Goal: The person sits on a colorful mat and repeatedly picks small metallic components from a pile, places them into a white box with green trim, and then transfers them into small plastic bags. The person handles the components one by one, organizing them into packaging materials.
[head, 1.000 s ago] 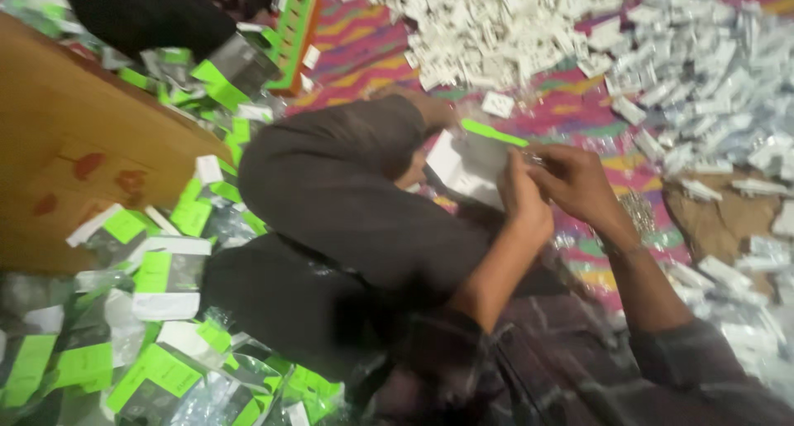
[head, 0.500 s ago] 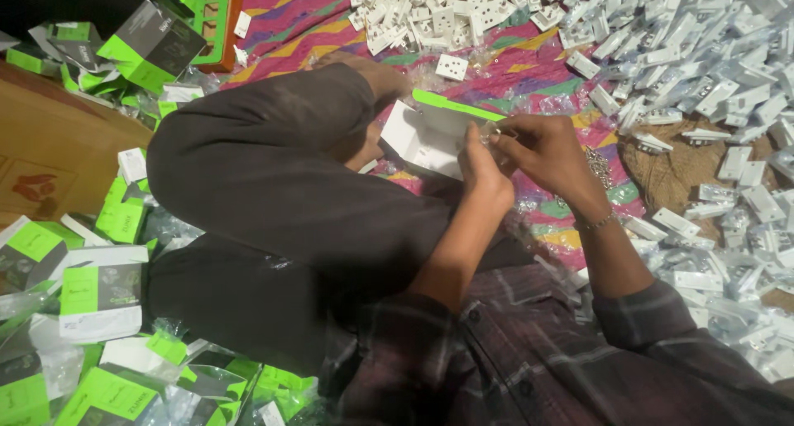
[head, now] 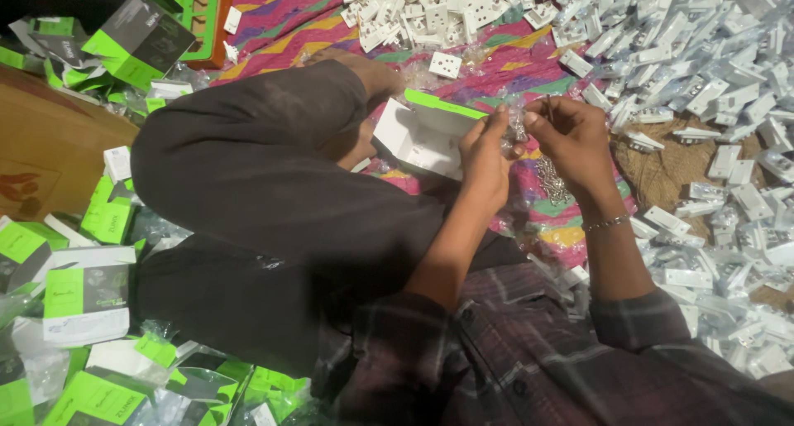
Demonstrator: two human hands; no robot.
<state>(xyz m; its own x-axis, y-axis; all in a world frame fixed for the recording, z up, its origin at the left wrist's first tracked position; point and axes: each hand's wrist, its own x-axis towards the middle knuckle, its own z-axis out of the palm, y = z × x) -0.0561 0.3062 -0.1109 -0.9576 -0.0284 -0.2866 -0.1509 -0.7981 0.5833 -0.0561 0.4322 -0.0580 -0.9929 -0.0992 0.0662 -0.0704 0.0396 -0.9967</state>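
— Hands? 
— Left hand point(head: 484, 149) and right hand point(head: 571, 132) meet mid-frame, pinching a small clear bag point(head: 517, 128) beside the open box point(head: 422, 136).
— Step? 
— Likely packing; next, a steady drop into the box. Sockets point(head: 703, 54) lie upper right.

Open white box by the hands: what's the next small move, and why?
Probably drop the small clear packet into the open white box. Both hands, left hand and right hand, pinch the packet just beside the box, whose green-edged flap stands open and whose inside looks empty.
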